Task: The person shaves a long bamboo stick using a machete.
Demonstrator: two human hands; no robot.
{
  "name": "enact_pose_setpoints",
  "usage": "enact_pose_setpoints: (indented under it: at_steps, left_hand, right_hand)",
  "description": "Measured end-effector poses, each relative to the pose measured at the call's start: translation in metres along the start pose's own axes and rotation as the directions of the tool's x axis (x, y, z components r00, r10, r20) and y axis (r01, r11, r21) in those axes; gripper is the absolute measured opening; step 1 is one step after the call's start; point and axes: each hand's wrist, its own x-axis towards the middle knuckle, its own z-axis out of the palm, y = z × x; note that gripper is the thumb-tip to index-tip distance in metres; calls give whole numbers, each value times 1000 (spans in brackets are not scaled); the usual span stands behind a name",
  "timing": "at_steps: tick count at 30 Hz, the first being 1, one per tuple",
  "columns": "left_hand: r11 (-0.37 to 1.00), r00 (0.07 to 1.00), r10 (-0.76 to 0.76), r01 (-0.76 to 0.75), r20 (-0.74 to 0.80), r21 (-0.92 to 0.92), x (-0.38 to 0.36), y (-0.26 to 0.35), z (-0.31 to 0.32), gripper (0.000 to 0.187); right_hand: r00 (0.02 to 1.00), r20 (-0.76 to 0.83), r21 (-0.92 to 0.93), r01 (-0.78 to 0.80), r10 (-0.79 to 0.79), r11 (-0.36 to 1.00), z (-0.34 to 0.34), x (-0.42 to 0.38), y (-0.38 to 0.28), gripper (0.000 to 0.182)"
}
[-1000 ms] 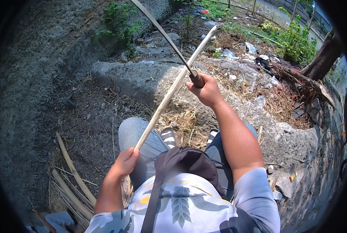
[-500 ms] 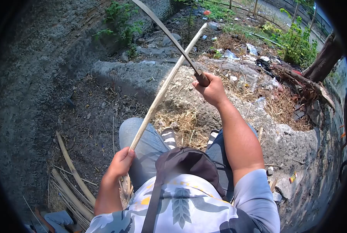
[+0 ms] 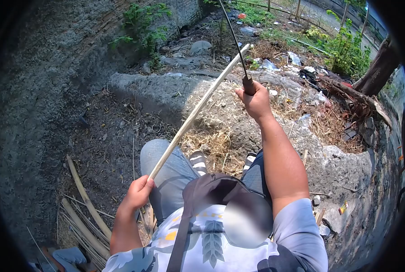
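Note:
My left hand (image 3: 140, 192) is closed round the lower end of a long pale wooden stick (image 3: 194, 115), which slants up and away to the right over my left knee. Closed on a dark handle, my right hand (image 3: 257, 100) holds a machete (image 3: 235, 38) upright, its long blade seen nearly edge-on. The blade crosses the stick near its far end in this view. The machete's tip runs out of the top of the frame.
Bent strips of pale wood (image 3: 87, 199) lie in a pile at lower left. A rough wall (image 3: 53, 86) rises on the left. Pale shavings (image 3: 211, 143) cover the ground between my feet. A rock ledge (image 3: 143, 88), litter and a tree trunk (image 3: 379, 70) stand beyond. Another person's leg (image 3: 68, 257) shows at lower left.
My right hand has moved slightly right, and the machete has turned from leaning left with its flat showing to nearly upright and edge-on. The stick's far end has dipped a little to the right.

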Motion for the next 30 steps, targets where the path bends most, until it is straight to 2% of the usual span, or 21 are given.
enact_pose_setpoints:
  at_steps: [2, 6, 8, 9, 11, 13, 16, 17, 20, 22, 24, 25, 28, 30]
  left_hand:
    - [1000, 1000, -15, 15, -13, 23, 0, -4, -3, 37]
    - [999, 976, -41, 42, -215, 1, 1, -22, -17, 36]
    - [990, 971, -110, 89, -213, -105, -2, -26, -26, 35]
    - [981, 966, -147, 114, -211, -159, -6, -23, -29, 35]
    - [981, 968, -163, 138, -193, -138, -11, -14, -29, 33]
    - [987, 976, -134, 116, -173, -108, -7, -18, -27, 32]
    - [957, 991, -115, 93, -65, -276, -3, -8, -19, 32]
    - [959, 994, -90, 72, -55, -274, 1, -6, -18, 32]
    - [964, 1000, -8, 0, -29, -266, 10, -4, -11, 35]
    - [941, 999, -53, 53, 9, -335, 14, 15, -2, 35]
    - [927, 997, -52, 68, 53, -370, 21, 19, 1, 35]
    - [931, 997, -57, 72, 51, -357, 25, 18, 3, 34]
    - [934, 997, -54, 71, 57, -350, 36, 24, 9, 33]
    - [923, 996, -35, 63, 79, -380, 38, 27, 9, 33]
  right_hand:
    - [1000, -13, 28, 4, -4, 1000, -6, 6, 11, 22]
    - [994, -107, 95, 50, -39, 994, -17, 8, 8, 21]
    - [991, -118, 134, 71, -55, 989, -27, 11, 16, 24]
    - [995, -95, 168, -7, 23, 986, -31, 8, 7, 29]
    - [988, -151, 61, -31, 39, 998, -31, 8, 2, 35]
    - [984, -175, 3, 12, -11, 1000, -24, 10, 9, 38]
    - [985, -165, -108, 32, -50, 994, -16, 1, -3, 38]
    - [991, -121, -227, 30, -59, 974, -15, -2, -11, 38]
    - [994, 76, -141, 89, -79, 986, -6, -11, -16, 29]
    - [970, 156, -271, 225, -188, 936, -1, -19, -27, 32]
    - [927, 232, -386, 365, -294, 847, 7, -25, -30, 37]
    - [918, 280, -457, 383, -280, 803, 11, -25, -28, 37]
    - [756, 455, -520, 654, -470, 549, 18, -27, -22, 29]
    - [728, 522, -521, 684, -444, 510, 23, -30, -24, 29]
